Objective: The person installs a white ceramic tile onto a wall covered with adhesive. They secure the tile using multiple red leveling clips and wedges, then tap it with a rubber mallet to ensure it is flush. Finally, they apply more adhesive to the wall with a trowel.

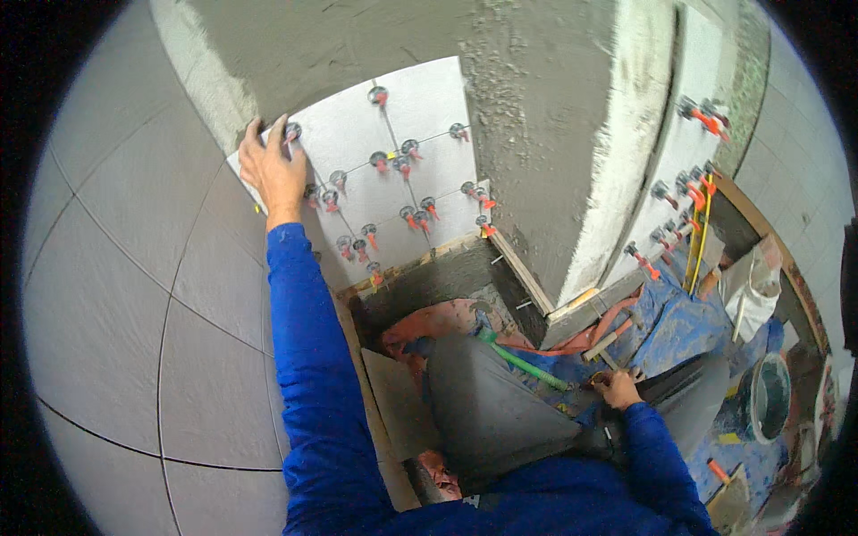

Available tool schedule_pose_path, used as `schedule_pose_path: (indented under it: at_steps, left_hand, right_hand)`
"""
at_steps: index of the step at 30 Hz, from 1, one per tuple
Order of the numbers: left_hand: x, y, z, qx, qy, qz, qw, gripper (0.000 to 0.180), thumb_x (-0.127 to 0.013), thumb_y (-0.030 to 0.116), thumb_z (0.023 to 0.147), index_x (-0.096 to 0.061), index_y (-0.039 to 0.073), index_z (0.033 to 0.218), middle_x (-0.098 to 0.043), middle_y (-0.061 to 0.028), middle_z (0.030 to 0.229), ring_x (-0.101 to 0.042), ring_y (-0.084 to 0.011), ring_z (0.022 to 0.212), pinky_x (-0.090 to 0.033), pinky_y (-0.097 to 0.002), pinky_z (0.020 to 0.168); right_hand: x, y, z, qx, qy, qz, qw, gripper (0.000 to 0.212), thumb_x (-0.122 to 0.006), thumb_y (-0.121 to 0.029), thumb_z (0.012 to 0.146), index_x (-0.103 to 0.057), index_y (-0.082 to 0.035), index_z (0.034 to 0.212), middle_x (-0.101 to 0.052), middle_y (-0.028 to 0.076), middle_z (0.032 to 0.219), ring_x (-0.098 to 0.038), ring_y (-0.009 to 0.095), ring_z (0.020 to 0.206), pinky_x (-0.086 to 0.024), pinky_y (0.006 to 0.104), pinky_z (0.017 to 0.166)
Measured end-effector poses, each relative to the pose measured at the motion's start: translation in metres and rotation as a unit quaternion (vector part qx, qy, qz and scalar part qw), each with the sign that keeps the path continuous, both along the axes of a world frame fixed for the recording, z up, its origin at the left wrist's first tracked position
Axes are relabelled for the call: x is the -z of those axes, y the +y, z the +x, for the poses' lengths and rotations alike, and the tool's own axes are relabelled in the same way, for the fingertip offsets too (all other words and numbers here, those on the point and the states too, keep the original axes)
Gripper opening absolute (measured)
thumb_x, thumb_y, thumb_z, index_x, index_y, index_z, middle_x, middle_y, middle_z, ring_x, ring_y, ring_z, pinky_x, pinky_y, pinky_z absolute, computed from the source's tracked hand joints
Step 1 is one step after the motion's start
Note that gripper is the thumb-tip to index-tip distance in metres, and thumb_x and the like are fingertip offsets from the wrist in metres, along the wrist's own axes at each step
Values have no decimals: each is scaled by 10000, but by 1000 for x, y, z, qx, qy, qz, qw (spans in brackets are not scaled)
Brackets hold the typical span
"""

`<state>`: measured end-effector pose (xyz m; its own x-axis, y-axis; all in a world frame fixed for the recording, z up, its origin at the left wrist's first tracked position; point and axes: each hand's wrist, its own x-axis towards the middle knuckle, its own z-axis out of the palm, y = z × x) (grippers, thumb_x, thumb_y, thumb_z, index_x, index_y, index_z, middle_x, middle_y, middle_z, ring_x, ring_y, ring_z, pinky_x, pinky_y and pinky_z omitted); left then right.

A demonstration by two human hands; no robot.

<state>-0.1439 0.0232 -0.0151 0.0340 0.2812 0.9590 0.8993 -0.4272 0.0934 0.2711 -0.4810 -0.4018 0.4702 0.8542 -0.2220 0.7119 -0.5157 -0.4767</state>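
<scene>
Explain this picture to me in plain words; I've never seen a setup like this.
There is no machine here: a person works with bare hands, seen from above by a wide, edge-bending camera worn on their head. The left hand rests against the upper left of some white wall tiles, dotted with red and black clips. The right hand is low, by the legs; what it holds is unclear. Below lie a green hose and a blue sheet.

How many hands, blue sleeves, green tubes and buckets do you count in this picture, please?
Left hand and right hand: 2
Left sleeve and right sleeve: 2
Green tube: 1
Bucket: 1
Total: 6
</scene>
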Motion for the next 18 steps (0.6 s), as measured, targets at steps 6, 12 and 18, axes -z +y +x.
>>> schedule_pose_path:
  at_steps: [6, 12, 18]
  left_hand:
    - [50, -34, 43, -31, -118, 59, 991, 550, -772, 248, 831, -635, 140, 1353, -514, -177, 1442, -447, -397, 1332, -339, -539, 1122]
    - [84, -55, 92, 45, -39, -38, 997, 284, -783, 333, 848, -783, 102, 1014, -714, -119, 1073, -590, -340, 1103, -426, -467, 989]
    - [34, -33, 123, -63, 105, -117, 986, 424, -794, 485, 794, -776, 75, 901, -743, -124, 1003, -653, -323, 1047, -476, -464, 895]
  right_hand:
    - [-66, 4, -2, -18, 71, 101, 992, 229, -719, -131, 838, -746, -4, 1027, -731, 241, 958, -710, 425, 912, -550, 471, 836]
    - [-154, 23, 23, -119, 24, 124, 985, 214, -700, -100, 856, -719, 2, 1043, -731, 223, 914, -717, 410, 885, -561, 454, 813]
    - [-134, 45, 24, -96, 37, 117, 988, 197, -705, -114, 863, -713, -13, 1033, -712, 221, 845, -705, 427, 839, -555, 504, 770]
